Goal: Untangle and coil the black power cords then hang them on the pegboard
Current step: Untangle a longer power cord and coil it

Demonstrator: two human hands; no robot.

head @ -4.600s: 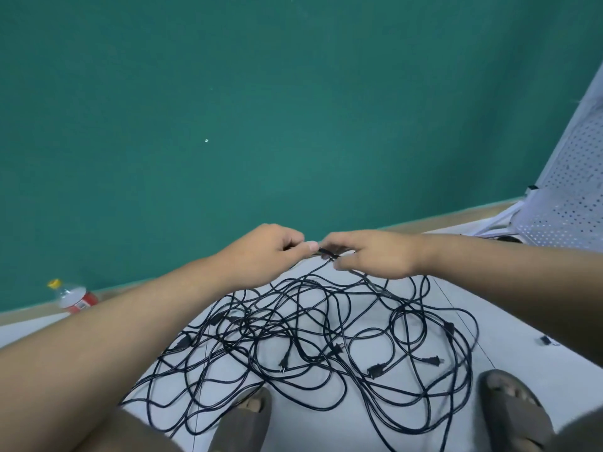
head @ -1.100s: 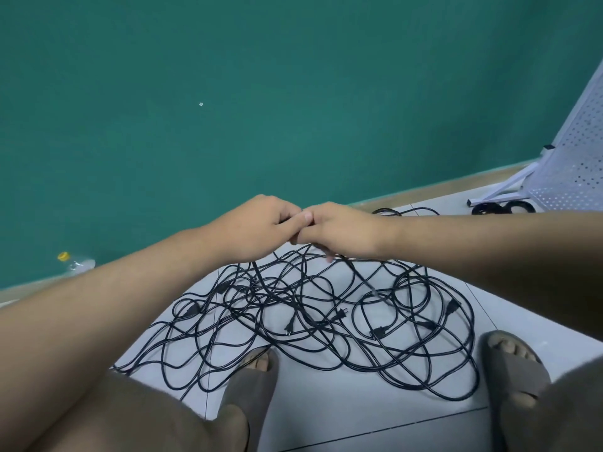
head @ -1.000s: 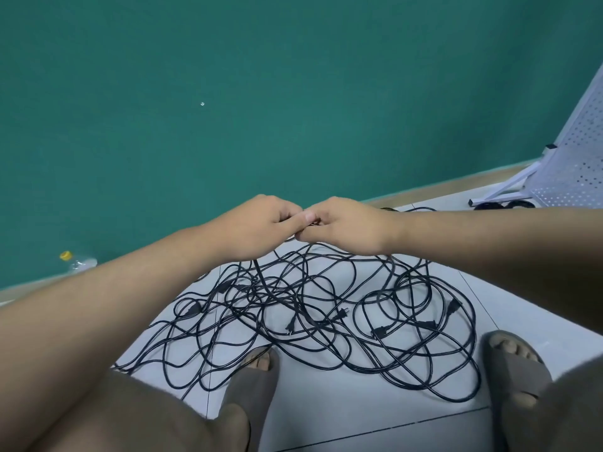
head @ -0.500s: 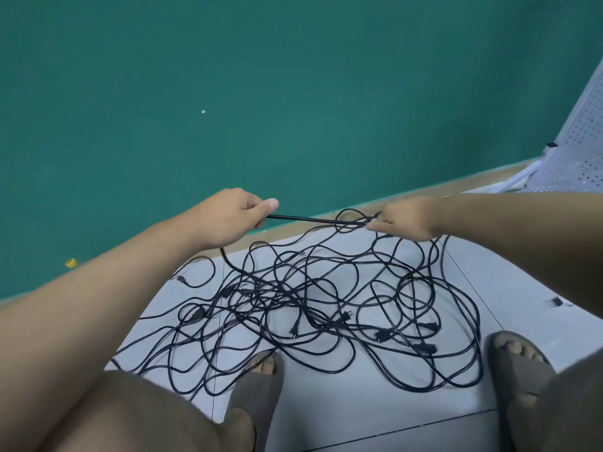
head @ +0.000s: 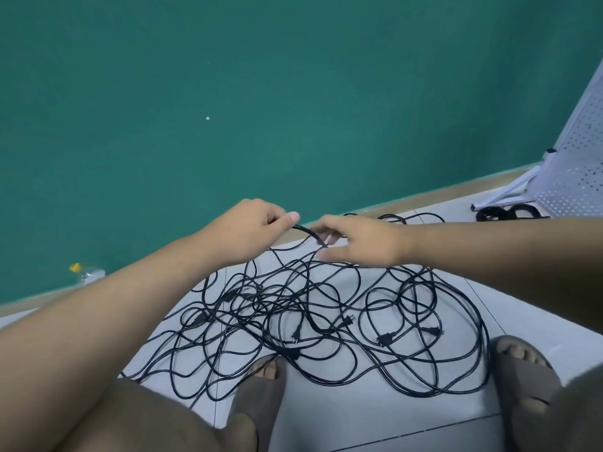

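Many tangled black cords [head: 326, 308] on floor [head: 359, 415], left hand [head: 248, 230] pinching one

No text, brand or number can be read anywhere here. The bottle [head: 87, 274] at far left is too small to show any label.

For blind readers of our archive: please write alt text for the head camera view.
A person's left hand pinches one black cord lifted from a tangle of black cords on a pale tiled floor, while the right hand reaches toward it, fingers loosely extended. A white pegboard stands at right.
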